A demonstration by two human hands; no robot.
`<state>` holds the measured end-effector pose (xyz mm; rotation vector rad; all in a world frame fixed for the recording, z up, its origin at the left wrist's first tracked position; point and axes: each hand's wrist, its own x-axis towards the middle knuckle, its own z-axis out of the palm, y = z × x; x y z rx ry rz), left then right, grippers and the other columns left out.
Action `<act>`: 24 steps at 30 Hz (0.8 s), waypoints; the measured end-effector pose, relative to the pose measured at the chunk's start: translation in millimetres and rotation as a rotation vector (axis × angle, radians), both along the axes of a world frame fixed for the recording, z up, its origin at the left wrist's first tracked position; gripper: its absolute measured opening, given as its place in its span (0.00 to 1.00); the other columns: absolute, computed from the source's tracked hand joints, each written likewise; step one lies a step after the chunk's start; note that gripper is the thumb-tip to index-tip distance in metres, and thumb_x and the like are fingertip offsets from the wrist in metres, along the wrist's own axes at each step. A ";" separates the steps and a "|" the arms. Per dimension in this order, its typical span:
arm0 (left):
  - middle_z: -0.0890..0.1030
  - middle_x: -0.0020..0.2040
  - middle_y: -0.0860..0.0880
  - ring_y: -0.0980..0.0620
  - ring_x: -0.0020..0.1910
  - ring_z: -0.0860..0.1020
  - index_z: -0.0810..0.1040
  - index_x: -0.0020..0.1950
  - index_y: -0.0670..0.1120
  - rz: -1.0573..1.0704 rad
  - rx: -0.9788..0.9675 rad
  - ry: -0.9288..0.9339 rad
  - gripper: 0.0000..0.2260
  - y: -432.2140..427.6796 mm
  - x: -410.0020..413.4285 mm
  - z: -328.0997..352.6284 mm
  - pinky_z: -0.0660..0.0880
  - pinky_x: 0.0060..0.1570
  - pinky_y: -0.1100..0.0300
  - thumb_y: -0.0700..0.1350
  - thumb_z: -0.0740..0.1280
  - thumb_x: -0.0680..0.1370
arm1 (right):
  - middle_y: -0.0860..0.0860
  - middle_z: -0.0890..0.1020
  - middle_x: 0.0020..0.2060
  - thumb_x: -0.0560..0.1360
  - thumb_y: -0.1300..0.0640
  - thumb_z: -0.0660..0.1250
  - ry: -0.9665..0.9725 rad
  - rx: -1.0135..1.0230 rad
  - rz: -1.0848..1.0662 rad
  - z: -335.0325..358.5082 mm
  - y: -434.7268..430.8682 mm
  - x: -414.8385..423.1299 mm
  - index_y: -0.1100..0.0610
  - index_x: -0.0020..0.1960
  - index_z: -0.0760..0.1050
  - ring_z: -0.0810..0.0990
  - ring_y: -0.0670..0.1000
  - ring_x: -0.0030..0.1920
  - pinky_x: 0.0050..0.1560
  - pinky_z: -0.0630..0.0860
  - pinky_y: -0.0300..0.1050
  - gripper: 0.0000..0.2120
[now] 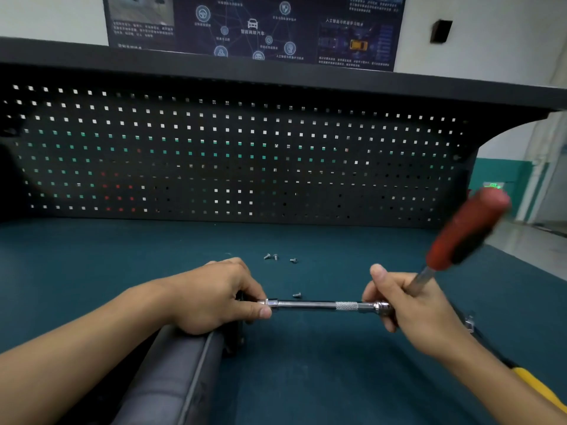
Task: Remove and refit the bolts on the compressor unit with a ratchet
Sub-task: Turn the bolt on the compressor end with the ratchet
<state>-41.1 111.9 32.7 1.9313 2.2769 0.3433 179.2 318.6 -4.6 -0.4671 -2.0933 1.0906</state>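
Note:
A grey compressor unit (171,378) lies at the lower left on the green bench mat (306,378). My left hand (211,296) rests on its end and pinches the socket end of a chrome extension bar (319,305) between thumb and finger. The bar runs level to the right into the ratchet head, which my right hand (411,305) grips. The ratchet's red and black handle (466,231) sticks up to the right and is blurred. Four loose bolts lie on the mat: three (276,257) beyond my hands and one (296,295) just behind the bar.
A dark pegboard (239,154) backs the bench under a shelf. Under my right forearm lie a yellow-handled tool (534,384) and a small metal part (469,323). The bench's right edge drops to the floor.

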 end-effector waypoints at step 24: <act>0.82 0.51 0.50 0.52 0.55 0.76 0.84 0.51 0.53 0.074 0.015 -0.033 0.16 -1.4 1.1 -2.4 0.72 0.61 0.54 0.63 0.65 0.78 | 0.54 0.85 0.33 0.73 0.51 0.75 -0.081 -0.465 0.018 4.6 -4.3 -4.4 0.59 0.48 0.78 0.69 0.47 0.22 0.22 0.65 0.37 0.12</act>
